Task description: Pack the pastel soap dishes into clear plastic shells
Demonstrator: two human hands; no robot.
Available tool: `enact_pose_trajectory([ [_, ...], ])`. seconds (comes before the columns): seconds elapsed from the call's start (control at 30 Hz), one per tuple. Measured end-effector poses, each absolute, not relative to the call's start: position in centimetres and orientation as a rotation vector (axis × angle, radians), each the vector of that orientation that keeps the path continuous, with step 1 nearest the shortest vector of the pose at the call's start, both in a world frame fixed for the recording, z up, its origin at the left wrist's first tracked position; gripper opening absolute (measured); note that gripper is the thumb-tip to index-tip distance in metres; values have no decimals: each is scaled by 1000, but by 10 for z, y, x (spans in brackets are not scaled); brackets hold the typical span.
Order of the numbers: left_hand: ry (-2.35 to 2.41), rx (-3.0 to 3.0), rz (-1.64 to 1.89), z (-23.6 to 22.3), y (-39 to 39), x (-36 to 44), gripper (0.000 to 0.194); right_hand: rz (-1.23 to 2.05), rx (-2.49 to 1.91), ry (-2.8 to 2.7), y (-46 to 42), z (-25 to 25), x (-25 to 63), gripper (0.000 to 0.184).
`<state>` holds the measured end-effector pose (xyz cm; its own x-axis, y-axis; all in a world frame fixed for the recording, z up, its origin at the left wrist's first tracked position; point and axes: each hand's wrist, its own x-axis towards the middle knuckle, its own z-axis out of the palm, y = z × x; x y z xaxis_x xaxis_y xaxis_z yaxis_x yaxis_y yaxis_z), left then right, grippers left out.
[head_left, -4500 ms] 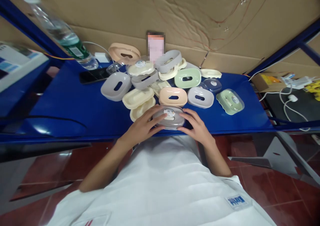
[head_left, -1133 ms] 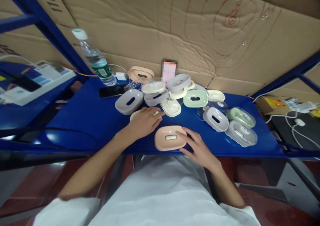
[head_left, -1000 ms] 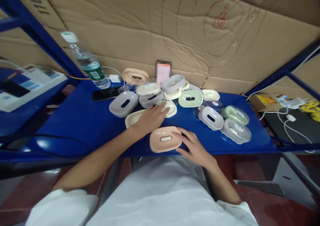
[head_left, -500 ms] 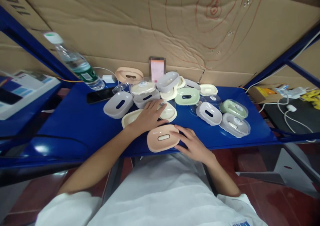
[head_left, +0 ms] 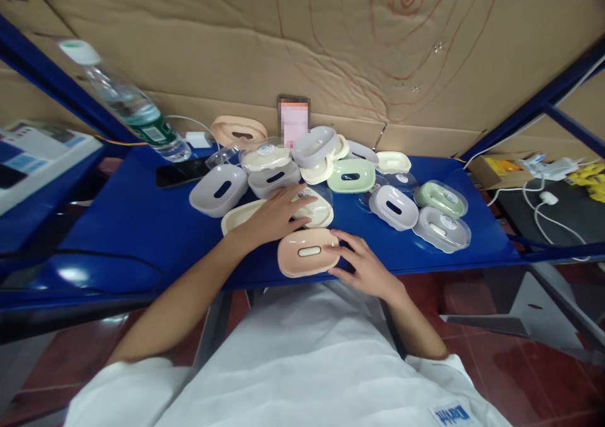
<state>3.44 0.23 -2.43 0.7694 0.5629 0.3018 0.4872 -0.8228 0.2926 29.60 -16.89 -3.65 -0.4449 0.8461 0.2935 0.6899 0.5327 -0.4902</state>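
Observation:
A peach soap dish (head_left: 307, 252) lies upside down at the front edge of the blue table (head_left: 142, 225). My right hand (head_left: 363, 266) rests against its right end, fingers spread and flat. My left hand (head_left: 271, 216) lies just behind it, fingers stretched over a cream soap dish (head_left: 317, 212) beside a cream tray (head_left: 236, 216). Neither hand is lifting anything.
Behind is a heap of grey, cream, green and peach dishes, such as a grey one (head_left: 218, 189) and a green one (head_left: 350, 175). Lidded boxes (head_left: 442, 229) sit at the right. A water bottle (head_left: 125, 105), a black phone (head_left: 182, 171) and cardboard walls stand behind; cables (head_left: 543, 200) lie far right.
The grey lidded box I held 4.5 s ago now lies at the right. Over the last second my left hand shifted from the cream tray onto the cream dish; my right hand stayed on the peach dish.

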Motion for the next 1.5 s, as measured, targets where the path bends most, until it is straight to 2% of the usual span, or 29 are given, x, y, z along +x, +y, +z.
enact_pose_trajectory([
  [0.27,872,2740,755,-10,-6,31,45,402,-1256,-2256,-170,-39,297,52],
  [0.37,844,2768,924,-1,-37,25,41,472,-1281,-2224,-170,-39,296,67],
  [0.47,867,2843,1089,-2,-78,16,46,498,-1309,-2158,-170,-43,296,91],
  [0.53,835,2918,1086,-8,-101,10,52,492,-1332,-2108,-171,-48,296,107],
  [0.6,793,2980,1042,-15,-116,6,54,483,-1349,-2088,-172,-52,297,115],
  [0.83,830,2932,1061,-23,-110,17,50,460,-1356,-2155,-169,-48,295,104],
  [0.97,841,2948,1020,-18,-107,21,50,480,-1372,-2165,-168,-46,295,104],
  [1.1,847,3028,1035,-17,-116,16,49,566,-1376,-2086,-169,-44,299,109],
  [1.27,800,3091,1011,-19,-127,19,40,724,-1368,-1943,-167,-43,304,96],
  [1.37,769,3088,1001,-22,-129,28,34,791,-1361,-1873,-167,-45,304,95],
  [1.5,825,3035,874,-29,-128,35,44,736,-1353,-1854,-165,-44,304,93],
])
